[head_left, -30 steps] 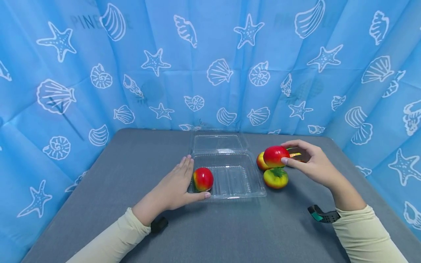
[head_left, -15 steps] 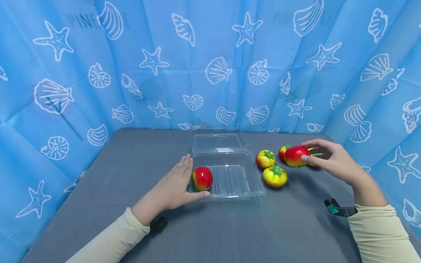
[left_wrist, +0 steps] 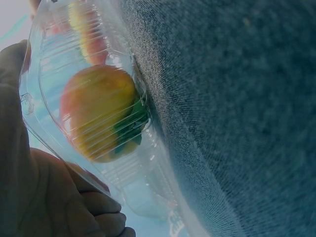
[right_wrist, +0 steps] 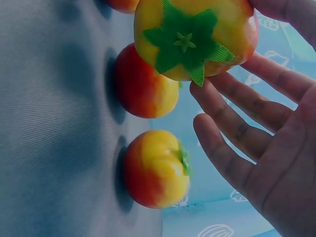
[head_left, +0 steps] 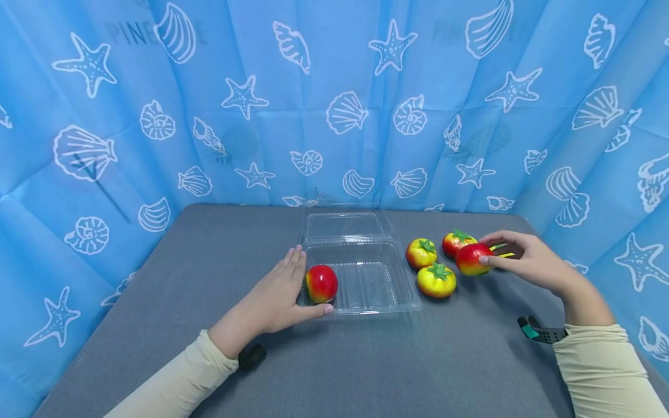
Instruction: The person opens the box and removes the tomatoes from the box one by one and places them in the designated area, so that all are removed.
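My left hand lies against the left side of a clear plastic clamshell box, fingers straight and thumb along the front edge. In the box's left front corner sits a red-and-yellow toy tomato; the left wrist view shows that tomato through the ribbed wall, green leaves low. Right of the box, my right hand pinches another toy tomato between thumb and fingers, just above the table. Seen from the right wrist, the held tomato turns its green leaf star toward the camera.
Several more toy tomatoes stand close by: a yellow one, one behind it and a red-yellow one. Yellow and green bits show behind the right fingers. The box's lid lies open toward the blue shell-patterned curtain.
My right hand has carried its tomato to the right, away from the two tomatoes beside the box, then slightly lower and nearer me. The left hand and the box have stayed put.
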A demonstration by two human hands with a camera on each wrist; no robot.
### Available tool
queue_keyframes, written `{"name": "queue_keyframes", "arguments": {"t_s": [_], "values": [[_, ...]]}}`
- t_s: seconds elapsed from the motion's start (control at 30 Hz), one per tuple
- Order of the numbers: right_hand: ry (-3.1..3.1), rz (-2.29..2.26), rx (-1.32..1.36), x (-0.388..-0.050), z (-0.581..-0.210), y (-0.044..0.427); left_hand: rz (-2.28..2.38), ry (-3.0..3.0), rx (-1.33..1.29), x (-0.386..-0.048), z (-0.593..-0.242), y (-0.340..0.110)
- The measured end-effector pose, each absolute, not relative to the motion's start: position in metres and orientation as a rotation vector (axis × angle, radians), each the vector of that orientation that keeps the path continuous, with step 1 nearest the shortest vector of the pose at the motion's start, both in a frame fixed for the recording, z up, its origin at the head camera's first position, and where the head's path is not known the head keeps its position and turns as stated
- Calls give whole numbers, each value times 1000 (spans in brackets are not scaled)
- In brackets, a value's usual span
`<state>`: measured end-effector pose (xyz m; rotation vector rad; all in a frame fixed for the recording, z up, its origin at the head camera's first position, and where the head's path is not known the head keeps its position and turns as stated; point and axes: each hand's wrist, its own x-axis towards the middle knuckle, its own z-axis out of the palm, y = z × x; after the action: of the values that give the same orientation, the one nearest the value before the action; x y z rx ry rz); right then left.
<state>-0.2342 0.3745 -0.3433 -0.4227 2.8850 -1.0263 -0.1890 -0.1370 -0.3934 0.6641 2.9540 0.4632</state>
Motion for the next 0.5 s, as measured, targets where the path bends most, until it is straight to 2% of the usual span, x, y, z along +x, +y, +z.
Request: {"name": "queue_keyframes", "arguments": {"t_s": [0.5], "values": [[2838, -942, -464, -239, -352, 375, 460, 2961, 679, -190, -395, -138]]}}
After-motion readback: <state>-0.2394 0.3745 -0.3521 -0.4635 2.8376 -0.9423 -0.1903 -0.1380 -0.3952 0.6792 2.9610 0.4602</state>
